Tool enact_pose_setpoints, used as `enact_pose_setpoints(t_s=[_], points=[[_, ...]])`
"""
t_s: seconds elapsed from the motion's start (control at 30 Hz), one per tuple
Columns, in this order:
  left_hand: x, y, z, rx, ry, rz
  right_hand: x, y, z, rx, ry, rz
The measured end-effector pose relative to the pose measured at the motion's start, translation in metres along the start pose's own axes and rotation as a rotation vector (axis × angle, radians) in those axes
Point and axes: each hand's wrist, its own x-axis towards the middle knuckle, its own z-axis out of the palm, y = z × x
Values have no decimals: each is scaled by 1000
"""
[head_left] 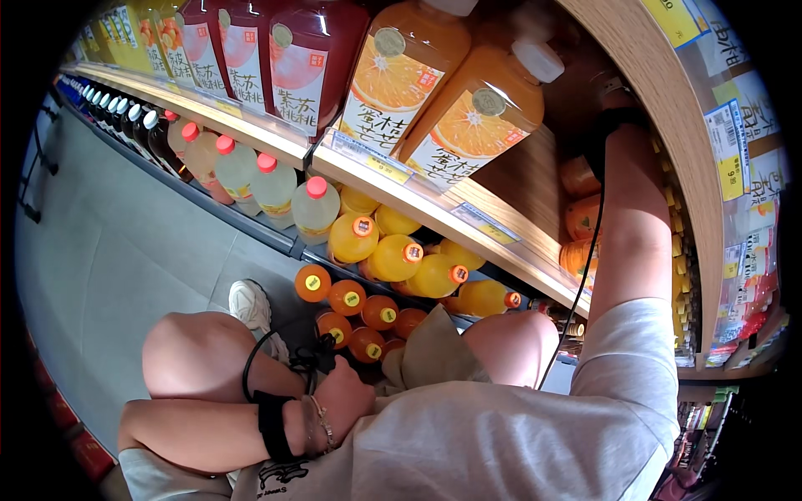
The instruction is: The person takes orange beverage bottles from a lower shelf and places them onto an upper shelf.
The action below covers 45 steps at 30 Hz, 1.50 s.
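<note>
My left hand rests by my lap with its fingers curled closed. What it holds, if anything, is hidden. A bundle of black cable lies right beside its knuckles. My right arm reaches deep into the wooden shelf, and my right hand is in shadow near the back, its fingers hidden. Left of that arm, two large bottles of orange juice with orange-slice labels stand at the shelf's front. Lower in the same bay, orange bottles show beside my forearm.
Dark red juice bottles continue along the shelf to the left. Below, yellow bottles lie with caps outward, beside clear red-capped bottles. Orange bottles stand by my knees on the grey floor. A wooden shelf edge curves at right.
</note>
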Motion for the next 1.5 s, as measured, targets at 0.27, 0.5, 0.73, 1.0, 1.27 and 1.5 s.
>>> enact_pose_setpoints(t_s=[0.27,0.5,0.73,1.0,1.27,1.5], points=[[6,5,1,-26,-23,2,-45,-3,-14,17,143,-111],[10,10,-7,-39,-35,131,-138,-67,-76,89,104,-112],[29,7,-18,29,195,194,-197,-105,-159,238,-26,41],[40,6,-13,82,114,83,-179,-98,-167,114,-198,278],[35,14,-12,54,75,128,-318,-96,-239,298,-490,28],[16,29,-21,5,2,169,-479,-20,-338,170,-943,281]])
